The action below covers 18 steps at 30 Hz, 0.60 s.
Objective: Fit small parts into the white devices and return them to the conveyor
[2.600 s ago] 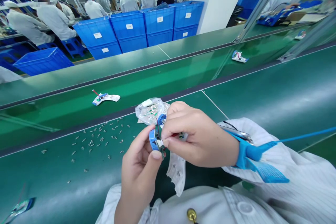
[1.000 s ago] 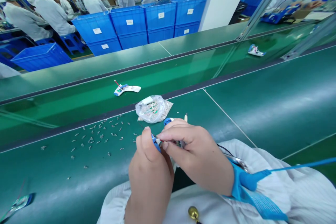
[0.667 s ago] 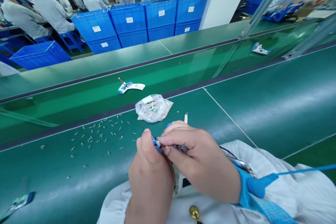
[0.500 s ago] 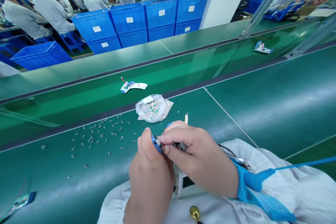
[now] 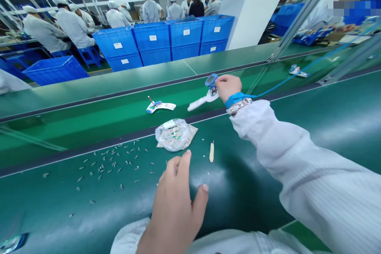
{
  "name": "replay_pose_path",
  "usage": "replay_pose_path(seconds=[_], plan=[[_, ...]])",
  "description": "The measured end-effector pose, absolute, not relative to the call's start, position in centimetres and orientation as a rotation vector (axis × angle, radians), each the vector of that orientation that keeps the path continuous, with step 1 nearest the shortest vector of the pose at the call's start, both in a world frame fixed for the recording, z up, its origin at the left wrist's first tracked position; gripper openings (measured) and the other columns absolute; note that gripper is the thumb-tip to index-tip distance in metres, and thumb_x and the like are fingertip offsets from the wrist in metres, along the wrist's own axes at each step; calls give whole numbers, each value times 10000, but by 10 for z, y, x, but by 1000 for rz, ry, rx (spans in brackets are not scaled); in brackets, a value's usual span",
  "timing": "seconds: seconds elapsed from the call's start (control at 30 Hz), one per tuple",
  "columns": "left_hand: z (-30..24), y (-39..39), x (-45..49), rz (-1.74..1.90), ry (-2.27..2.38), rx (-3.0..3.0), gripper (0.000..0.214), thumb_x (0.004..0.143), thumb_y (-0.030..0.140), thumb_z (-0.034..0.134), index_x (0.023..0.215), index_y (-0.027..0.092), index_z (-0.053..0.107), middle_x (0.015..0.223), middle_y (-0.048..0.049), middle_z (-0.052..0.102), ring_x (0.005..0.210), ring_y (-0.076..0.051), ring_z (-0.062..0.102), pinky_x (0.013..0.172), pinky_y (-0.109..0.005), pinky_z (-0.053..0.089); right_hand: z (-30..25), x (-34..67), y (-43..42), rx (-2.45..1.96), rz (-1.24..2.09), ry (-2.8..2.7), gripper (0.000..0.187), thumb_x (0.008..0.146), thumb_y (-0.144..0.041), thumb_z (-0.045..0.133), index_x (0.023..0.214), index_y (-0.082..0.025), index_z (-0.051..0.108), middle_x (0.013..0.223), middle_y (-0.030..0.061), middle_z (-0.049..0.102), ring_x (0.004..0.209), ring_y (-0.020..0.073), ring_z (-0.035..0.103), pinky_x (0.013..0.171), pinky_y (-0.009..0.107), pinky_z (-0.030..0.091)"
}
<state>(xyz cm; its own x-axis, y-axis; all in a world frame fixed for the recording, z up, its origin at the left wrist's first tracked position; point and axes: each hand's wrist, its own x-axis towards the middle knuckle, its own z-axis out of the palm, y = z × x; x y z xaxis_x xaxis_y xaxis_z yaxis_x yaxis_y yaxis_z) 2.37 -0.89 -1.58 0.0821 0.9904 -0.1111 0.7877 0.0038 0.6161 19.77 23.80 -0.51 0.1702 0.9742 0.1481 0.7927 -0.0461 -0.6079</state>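
Note:
My right hand (image 5: pixel 228 86) reaches over the green belt, its fingers pinched on a white device housing (image 5: pixel 200 103) with an oval blue frame (image 5: pixel 211 79) and small wired parts at its head. My left hand (image 5: pixel 174 202) is above the near worktop, fingers apart, with nothing in it. Just beyond its fingertips lies a clear plastic bag of small metal parts (image 5: pixel 174 135). A tool with a pale flat handle and thin tip (image 5: pixel 211 152) lies to the right of the bag. Many small loose metal parts (image 5: pixel 113 162) are scattered on the left.
On the belt (image 5: pixel 98 123) lie another white housing (image 5: pixel 162 106) with a red wire and a third one (image 5: pixel 298 71) farther right. A circuit board piece (image 5: pixel 13 243) is at the lower left. Blue crates (image 5: pixel 151 41), a white pillar and several people in white stand beyond.
My hands have parted. The right one has moved forward and right over the belt with the housing; the left has opened and stays near me. The view has tilted up slightly.

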Motion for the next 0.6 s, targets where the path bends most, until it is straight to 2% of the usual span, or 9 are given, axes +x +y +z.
replay_pose_path(seconds=[0.1,0.23,0.33,0.43,0.6], plan=[[-12,-5,26,385,1731,1781,551,857,323,426,1389,180,405,1328,-164,491,1100,-344,558,884,-503,459,-31,191,272,-1990,393,-1695,320,915,-319,547,1184,-145,548,1194,95,569,1041,211,583,878,430,506],[-14,1,29,355,1684,1800,511,826,304,446,1324,206,497,1270,-148,545,1059,-342,568,881,-492,454,-77,145,285,-1898,545,-2032,309,913,-318,550,1168,-145,561,1185,91,578,1031,205,588,875,419,509],[-17,5,29,291,1584,1854,505,812,297,446,1299,188,525,1232,-159,574,1066,-364,553,889,-525,439,-100,103,288,-1779,592,-2263,352,912,-326,551,1219,-154,534,1242,99,547,1081,224,567,905,443,492],[-17,8,28,225,1510,1855,502,803,297,448,1281,181,546,1204,-162,602,1046,-380,560,883,-555,436,-106,77,294,-1763,577,-2391,363,911,-329,552,1228,-153,527,1249,101,540,1088,229,562,907,450,489],[-21,11,21,257,1550,1866,486,813,322,436,1259,183,569,1158,-159,638,1003,-380,589,868,-564,448,-98,70,299,-1804,566,-2491,320,913,-324,552,1168,-132,556,1147,90,588,980,195,605,828,390,530]])
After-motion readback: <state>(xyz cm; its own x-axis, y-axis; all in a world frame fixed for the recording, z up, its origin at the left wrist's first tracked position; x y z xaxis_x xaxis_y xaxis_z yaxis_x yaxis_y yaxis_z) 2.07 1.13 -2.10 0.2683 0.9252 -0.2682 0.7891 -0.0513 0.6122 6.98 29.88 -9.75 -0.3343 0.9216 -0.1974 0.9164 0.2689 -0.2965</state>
